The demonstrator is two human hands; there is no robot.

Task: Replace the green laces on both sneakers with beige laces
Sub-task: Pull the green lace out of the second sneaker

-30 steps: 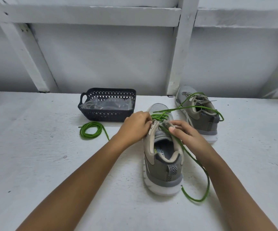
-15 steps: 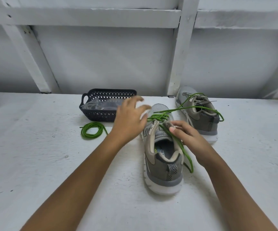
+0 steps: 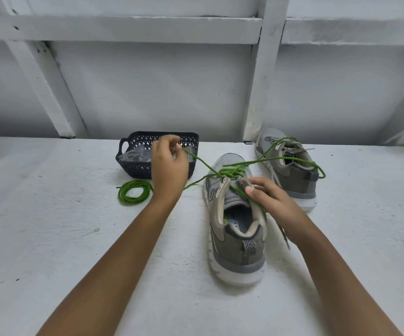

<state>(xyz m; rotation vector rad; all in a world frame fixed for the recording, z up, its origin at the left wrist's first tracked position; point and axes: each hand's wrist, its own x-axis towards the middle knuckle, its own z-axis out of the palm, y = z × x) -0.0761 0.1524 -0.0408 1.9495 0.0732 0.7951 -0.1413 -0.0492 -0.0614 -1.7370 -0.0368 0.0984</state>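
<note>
A grey and beige sneaker (image 3: 236,229) stands in front of me, heel toward me, with a green lace (image 3: 232,172) threaded near its toe. My left hand (image 3: 168,163) is raised to the left of the shoe and pinches one strand of that lace, drawn taut toward the basket. My right hand (image 3: 267,200) grips the shoe's right eyelet flap and tongue. A second sneaker (image 3: 290,166) stands behind on the right, and green lace loops over it. A coiled green lace (image 3: 134,191) lies on the table at the left.
A dark lattice basket (image 3: 135,151) with clear plastic bags inside stands at the back left, partly behind my left hand. A white wall with posts and beams closes the table's far edge. The white table (image 3: 50,238) stretches left and toward me.
My left hand lifted off the shoe and moved up and left, pulling a strand of green lace out with it. The lace tail by the shoe's right side is drawn in. My right hand stayed.
</note>
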